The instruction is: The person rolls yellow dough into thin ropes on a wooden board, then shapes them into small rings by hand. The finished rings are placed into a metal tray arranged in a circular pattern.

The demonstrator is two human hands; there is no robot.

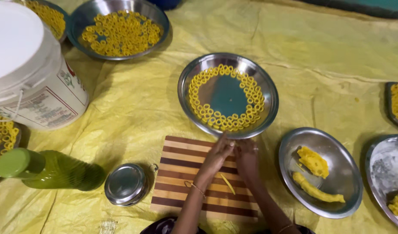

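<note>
At frame centre, left hand (217, 157) and right hand (246, 157) meet, fingers pinched narrow together over the striped cutting board (181, 173), below the dough-ring plate (228, 95).

Thin yellow dough strip (227, 183) flat on striped board (181, 173), perhaps untouched.

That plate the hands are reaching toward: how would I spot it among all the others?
Start at the striped wooden board on the yellow sheet; the steel plate lies just beyond it, at the fingertips of both hands. Unlike the heaped plate farther back, its yellow dough rings form a neat band round the edge, leaving the middle bare.
</note>
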